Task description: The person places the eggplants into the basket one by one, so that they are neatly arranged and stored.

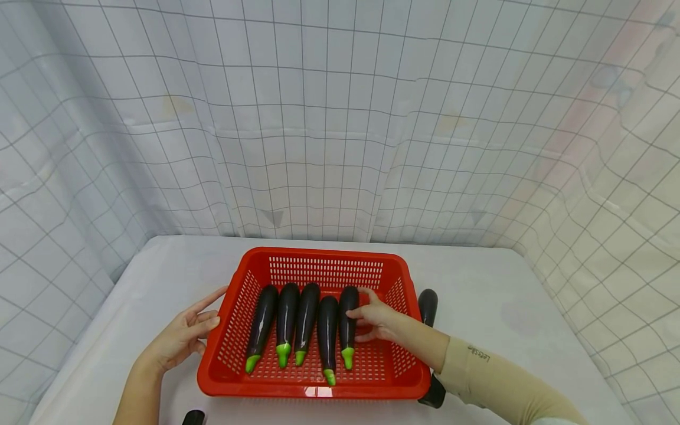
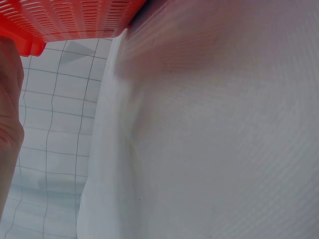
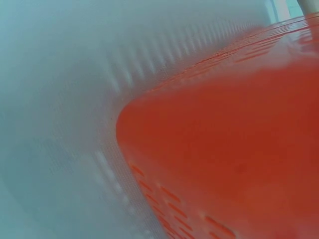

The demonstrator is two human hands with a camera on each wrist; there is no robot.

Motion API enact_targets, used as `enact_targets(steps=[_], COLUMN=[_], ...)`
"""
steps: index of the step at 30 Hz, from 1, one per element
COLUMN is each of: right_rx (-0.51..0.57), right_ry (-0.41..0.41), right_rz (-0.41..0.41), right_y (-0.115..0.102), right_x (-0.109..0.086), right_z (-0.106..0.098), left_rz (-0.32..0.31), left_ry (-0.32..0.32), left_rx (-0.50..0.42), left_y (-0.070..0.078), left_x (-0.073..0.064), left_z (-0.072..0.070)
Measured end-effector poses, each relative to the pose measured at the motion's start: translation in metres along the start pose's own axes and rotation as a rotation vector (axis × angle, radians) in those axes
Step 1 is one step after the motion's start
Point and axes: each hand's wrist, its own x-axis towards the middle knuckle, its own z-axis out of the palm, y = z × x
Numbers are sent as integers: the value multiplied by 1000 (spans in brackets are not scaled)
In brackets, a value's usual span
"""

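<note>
A red slotted plastic basket (image 1: 313, 391) stands on the white-covered table. Inside it, several glossy dark eggplants lie side by side, their green stem ends toward the near side. The right hand (image 1: 379, 319) reaches over the basket's right side. Its spread fingers are at the side of the rightmost eggplant (image 1: 347, 321), one fingertip overlapping it in the head view. At the left rim is the left hand (image 1: 177, 339), fingers extended and fingertips right at the basket's edge. The left wrist view shows part of that hand and the basket wall (image 2: 94, 20).
Outside the basket's right side lies a dark rounded eggplant-like thing (image 1: 427, 304), partly behind the right forearm. Dark objects show below that forearm (image 1: 451, 366) and beside the left wrist. White gridded curtains (image 1: 319, 147) surround the table at the back and sides.
</note>
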Motion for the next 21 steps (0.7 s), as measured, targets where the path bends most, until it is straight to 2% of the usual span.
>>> enact_targets(steps=[5,12,16,21], right_rx=[-8,-29,-12,-13], right_ry=[34,99,103,63], right_rz=[-33,-128,-176,-268], right_y=[-1,-7,-12,-23], right_x=[0,-3,-5,-8], right_z=[-2,-5,-6,-13], left_rz=[-2,-7,-13,-8], left_ry=[15,17,18,16], left_rx=[6,16,23,22], left_y=[-1,1,1,1], left_x=[0,0,0,0], left_z=[0,1,1,1])
